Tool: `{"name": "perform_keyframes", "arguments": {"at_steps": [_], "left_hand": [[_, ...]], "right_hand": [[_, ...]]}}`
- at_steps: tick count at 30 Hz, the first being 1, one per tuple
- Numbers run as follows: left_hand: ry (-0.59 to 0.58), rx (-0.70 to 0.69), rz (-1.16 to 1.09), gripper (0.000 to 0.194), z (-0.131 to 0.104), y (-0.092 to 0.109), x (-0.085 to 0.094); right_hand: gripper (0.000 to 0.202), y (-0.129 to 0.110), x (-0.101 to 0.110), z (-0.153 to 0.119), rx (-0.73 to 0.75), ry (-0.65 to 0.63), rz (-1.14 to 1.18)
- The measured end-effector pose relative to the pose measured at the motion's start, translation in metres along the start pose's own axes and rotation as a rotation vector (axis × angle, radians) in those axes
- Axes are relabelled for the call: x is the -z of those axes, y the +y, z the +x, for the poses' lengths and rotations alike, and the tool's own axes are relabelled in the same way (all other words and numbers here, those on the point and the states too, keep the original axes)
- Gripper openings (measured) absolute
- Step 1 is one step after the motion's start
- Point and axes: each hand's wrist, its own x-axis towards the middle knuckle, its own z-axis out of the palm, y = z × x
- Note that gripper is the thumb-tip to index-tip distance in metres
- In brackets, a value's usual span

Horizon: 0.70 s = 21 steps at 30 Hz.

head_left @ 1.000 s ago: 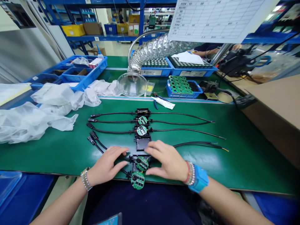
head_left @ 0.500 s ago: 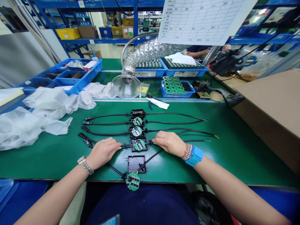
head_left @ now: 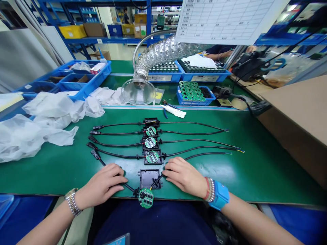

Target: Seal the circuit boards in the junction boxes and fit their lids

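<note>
The circuit board [head_left: 146,198] is green, the case [head_left: 147,177] black, the wristband [head_left: 219,195] blue.

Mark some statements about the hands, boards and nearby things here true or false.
1. The left hand touches a black cable. True.
2. The right hand holds the pliers. False: the pliers lie by the white tube.
3. The nearest housing has its round green board seated inside. False: the board is at the housing's near edge, not seated.
4. A blue band is on the right wrist. True.

Head-worn view, forward and down over green bench [head_left: 255,177]
</note>
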Motion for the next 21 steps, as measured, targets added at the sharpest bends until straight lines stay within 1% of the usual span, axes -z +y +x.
{"name": "perform_keyframes", "arguments": {"at_steps": [2,4,8,10,12,15,18,21], "left_hand": [[0.05,0.009,-0.008,0.015,-0.002,-0.001,-0.005],[0.112,-0.001,-0.017,0.013,-0.003,-0.002,-0.004],[0.263,0.011,0.004,0.012,-0.009,0.001,0.011],[0.306,0.016,0.046,0.01,-0.013,0.004,0.016],[0.305,0.014,0.078,0.008,-0.015,0.006,0.015],[0.266,0.022,0.073,0.009,-0.017,0.006,0.004],[0.236,0.04,0.082,0.011,-0.017,0.001,-0.007],[0.231,0.052,0.145,0.011,-0.014,-0.005,-0.014]], "right_hand": [[0.019,-0.003,-0.006,0.003,0.004,0.043,0.026],[0.019,-0.003,-0.003,0.003,0.01,0.078,0.068],[0.015,-0.004,0.023,-0.007,-0.026,0.117,0.118],[0.015,-0.004,0.031,-0.017,-0.068,0.095,0.083],[0.02,-0.003,0.031,-0.025,-0.107,0.031,0.041],[0.028,-0.003,0.018,-0.033,-0.135,-0.038,0.021],[0.027,-0.002,0.004,-0.035,-0.151,-0.031,-0.023],[0.026,0.002,0.0,-0.034,-0.159,0.002,-0.081]]}}
